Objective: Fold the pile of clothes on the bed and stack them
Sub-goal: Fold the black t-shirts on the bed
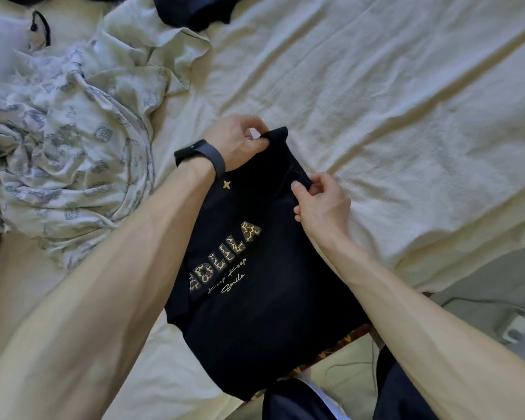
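1. Both forearms reach out from the near edge over a black shirt (255,298), which lies printed side up on the bed (391,86), close in front of us.
2. We find the left grip (240,140), a dark wristband (203,153) behind it, pinching the shirt's far corner, fingers curled round the cloth.
3. We find the right grip (322,204) pinching the shirt's right-hand edge, thumb and fingers closed on a raised ridge of fabric.
4. We judge the step in hand to be the folding of this shirt. Its narrow outline suggests the sides are already turned in.
5. We judge the next move calls for both grips to carry the far edge towards the near hem, edges kept level, then smooth it flat.
6. We note a crumpled patterned garment (67,165) at the left and a dark garment (194,10) at the far edge, both unfolded, so much of the task remains.
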